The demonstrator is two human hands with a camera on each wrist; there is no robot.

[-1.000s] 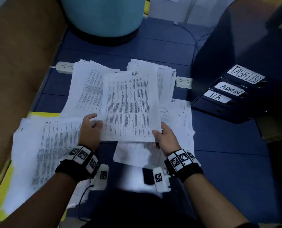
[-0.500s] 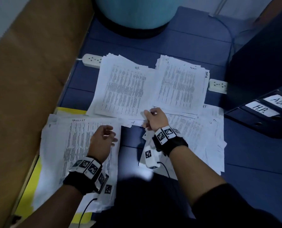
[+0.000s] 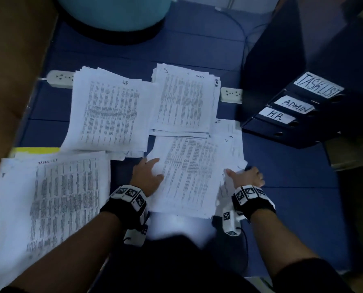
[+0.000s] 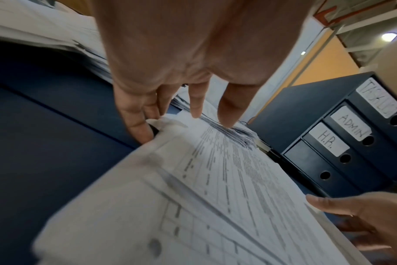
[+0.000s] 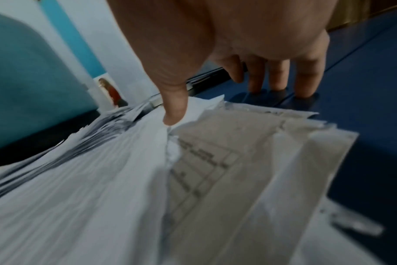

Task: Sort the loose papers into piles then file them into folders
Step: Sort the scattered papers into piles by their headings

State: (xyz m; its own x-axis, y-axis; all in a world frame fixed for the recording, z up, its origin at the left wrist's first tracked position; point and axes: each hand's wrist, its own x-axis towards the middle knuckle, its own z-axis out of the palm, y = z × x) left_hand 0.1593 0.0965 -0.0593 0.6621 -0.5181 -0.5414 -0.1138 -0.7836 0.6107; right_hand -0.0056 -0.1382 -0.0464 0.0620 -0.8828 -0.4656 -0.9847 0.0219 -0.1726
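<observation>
Printed sheets lie in piles on the blue mat: an HR pile [image 3: 108, 115], an Admin pile [image 3: 184, 102], a Tasklist pile [image 3: 55, 197] at the left, and a loose stack [image 3: 189, 174] nearest me. My left hand [image 3: 149, 176] touches that stack's left edge with nearly straight fingers [image 4: 136, 125]. At the stack's right edge is my right hand [image 3: 246, 176]; its thumb [image 5: 172, 114] presses on the top sheets and its fingers [image 5: 279, 80] rest on the mat beside them. Dark binders [image 3: 292, 108] labelled Tasklist, Admin and H.R. stand at the right.
A teal round container [image 3: 113, 13] stands at the back. Two white power strips [image 3: 60, 78] [image 3: 231, 94] lie behind the piles. A brown wall panel [image 3: 11, 60] runs along the left. A yellow folder [image 3: 34, 150] peeks out under the Tasklist pile.
The sheet marked HR that both hands held now lies on the HR pile. Both hands have come down to the two side edges of the loose stack.
</observation>
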